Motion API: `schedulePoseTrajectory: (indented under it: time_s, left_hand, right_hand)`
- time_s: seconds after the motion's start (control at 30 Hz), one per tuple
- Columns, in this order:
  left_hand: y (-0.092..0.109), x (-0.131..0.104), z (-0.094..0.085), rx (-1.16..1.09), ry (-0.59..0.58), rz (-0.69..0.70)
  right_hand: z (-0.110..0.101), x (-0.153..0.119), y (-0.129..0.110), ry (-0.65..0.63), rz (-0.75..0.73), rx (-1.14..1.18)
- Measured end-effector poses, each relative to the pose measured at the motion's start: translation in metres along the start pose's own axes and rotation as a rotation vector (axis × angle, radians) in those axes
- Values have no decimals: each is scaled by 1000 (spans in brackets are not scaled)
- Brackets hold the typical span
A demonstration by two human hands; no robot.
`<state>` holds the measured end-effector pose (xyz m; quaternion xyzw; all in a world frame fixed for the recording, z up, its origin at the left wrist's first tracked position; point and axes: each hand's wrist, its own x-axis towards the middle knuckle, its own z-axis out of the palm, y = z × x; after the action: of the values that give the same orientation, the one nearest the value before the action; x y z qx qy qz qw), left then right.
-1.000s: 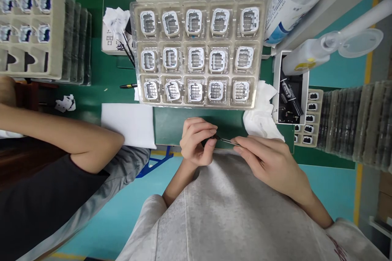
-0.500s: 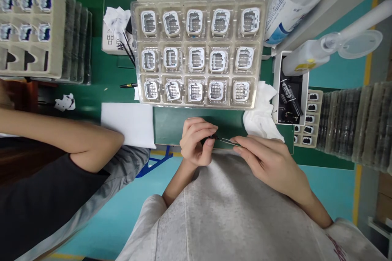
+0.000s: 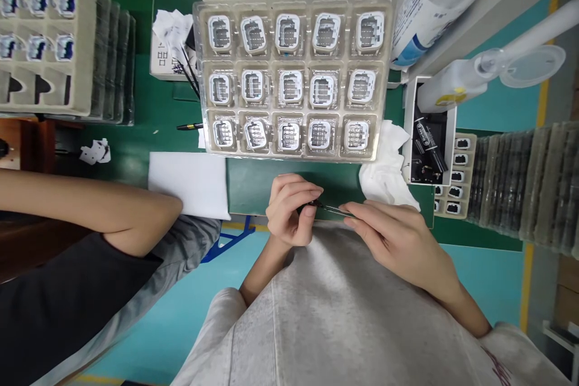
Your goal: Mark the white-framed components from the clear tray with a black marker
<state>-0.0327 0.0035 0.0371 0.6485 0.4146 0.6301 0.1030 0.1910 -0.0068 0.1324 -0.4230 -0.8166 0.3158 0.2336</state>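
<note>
We held our left hand (image 3: 289,208) curled near the table's front edge, its fingers pinched on a small dark part (image 3: 304,209) that was mostly hidden by the fingertips, so we could not tell its shape. Our right hand (image 3: 398,241) gripped a pair of thin metal tweezers (image 3: 332,209) between thumb and forefinger, and the tips reached across to the small dark part, meeting it just beside our left thumb. The two hands sat close together over the green mat (image 3: 253,184), above the grey sweatshirt (image 3: 339,313). Just beyond them lay a clear plastic tray (image 3: 384,78) with three rows of five white-framed components (image 3: 289,85), every pocket filled. A crumpled white cloth (image 3: 384,172) lay right of the tray's near corner, close to our right hand, and a white sheet of paper (image 3: 190,184) lay to the left. A co-worker's bare forearm (image 3: 90,208) stretched across the left side, well apart from our hands.
</note>
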Motion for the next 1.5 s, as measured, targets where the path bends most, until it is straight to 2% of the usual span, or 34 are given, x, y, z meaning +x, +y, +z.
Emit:
schedulePoseTrajectory:
  time_s: [0.4,0.73,0.8,1.03,1.13,1.2,1.3,1.5]
  left_hand:
    - [-1,0,0,16,-7,7]
    - [0,1,0,15,4,-3]
    - [-1,1,0,10,10,-8]
    - [-5,-2,-6,-13,9,-29]
    - [-8,-3,-7,-25,3,-28]
    - [-9,-3,-7,-30,4,-22]
    - [-8,-3,-8,-29,-8,-25]
    - [-8,-4,-9,-12,-10,-46]
  right_hand:
    - [0,0,0,-9,8,15]
    - [-4,-3,2,29,5,-5]
    - [-8,-6,5,77,29,-24]
    - [-27,-22,41,473,303,-168]
    - [-30,-21,62,575,335,-308]
    - [-29,-15,74,603,326,-353]
    - [-28,1,87,590,289,-302]
    - [-29,27,101,566,279,-244]
